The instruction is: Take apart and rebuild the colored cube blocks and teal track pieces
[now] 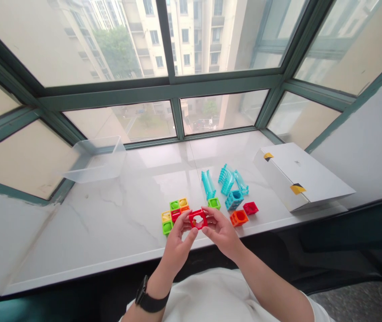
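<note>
Between the fingertips of both hands is a red hollow cube block (198, 213), its round opening facing me. My left hand (179, 237) grips its left side, and my right hand (221, 230) grips its right side. Just beyond my left hand lies a cluster of yellow, green, orange and red blocks (175, 205), partly hidden by my fingers. A green block (214, 203) stands right behind my right hand. To its right are a blue block (234, 200), an orange block (238, 218) and another red block (250, 208).
Translucent blue track pieces (227, 179) lie behind the blocks, one a straight chute (208, 184). A clear plastic bin (105, 172) stands at the back left. At the right is a white box (307, 172) with yellow-black tabs. Windows border the white marble-look sill (110, 223).
</note>
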`<state>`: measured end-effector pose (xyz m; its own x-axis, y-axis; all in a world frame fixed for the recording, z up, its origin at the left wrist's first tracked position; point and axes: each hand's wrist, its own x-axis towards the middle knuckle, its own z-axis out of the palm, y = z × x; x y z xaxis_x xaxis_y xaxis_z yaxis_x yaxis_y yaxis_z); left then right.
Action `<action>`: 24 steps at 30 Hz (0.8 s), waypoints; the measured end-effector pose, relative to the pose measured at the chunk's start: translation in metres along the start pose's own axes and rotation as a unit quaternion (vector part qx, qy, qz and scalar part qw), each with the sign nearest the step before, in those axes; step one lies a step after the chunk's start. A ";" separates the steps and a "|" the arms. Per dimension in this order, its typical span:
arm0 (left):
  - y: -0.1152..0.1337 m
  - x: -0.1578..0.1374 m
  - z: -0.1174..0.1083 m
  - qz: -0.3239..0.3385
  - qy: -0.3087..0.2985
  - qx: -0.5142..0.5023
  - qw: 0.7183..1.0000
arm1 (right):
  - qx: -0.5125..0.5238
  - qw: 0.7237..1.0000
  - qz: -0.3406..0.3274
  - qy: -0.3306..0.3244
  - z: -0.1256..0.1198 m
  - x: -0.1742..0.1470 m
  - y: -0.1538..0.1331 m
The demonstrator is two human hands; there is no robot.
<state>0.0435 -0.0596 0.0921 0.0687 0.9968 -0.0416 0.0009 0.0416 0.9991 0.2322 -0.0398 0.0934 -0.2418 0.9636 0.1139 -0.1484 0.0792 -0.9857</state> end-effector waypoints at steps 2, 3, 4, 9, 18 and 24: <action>-0.001 -0.001 0.001 -0.002 -0.007 -0.011 1.000 | 0.004 1.000 0.005 0.001 -0.001 -0.002 0.000; -0.002 -0.002 0.001 -0.003 -0.011 -0.014 1.000 | 0.005 1.000 0.006 0.001 -0.001 -0.002 0.001; -0.002 -0.002 0.002 -0.002 -0.012 -0.014 1.000 | 0.006 1.000 0.007 0.001 -0.001 -0.003 0.002; -0.003 -0.004 0.002 0.004 -0.009 -0.007 1.000 | -0.001 1.000 0.004 -0.003 -0.004 -0.006 0.006; -0.001 -0.006 0.005 0.011 -0.001 0.012 1.000 | -0.013 1.000 -0.002 -0.014 -0.006 -0.007 0.005; -0.004 -0.007 0.008 0.015 0.004 0.015 1.000 | -0.027 0.999 0.004 -0.016 -0.011 -0.009 0.001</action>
<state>0.0510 -0.0677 0.0885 0.0603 0.9981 -0.0108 0.0281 0.0091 0.9996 0.2447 -0.0459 0.0895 -0.2739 0.9556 0.1088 -0.0944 0.0858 -0.9918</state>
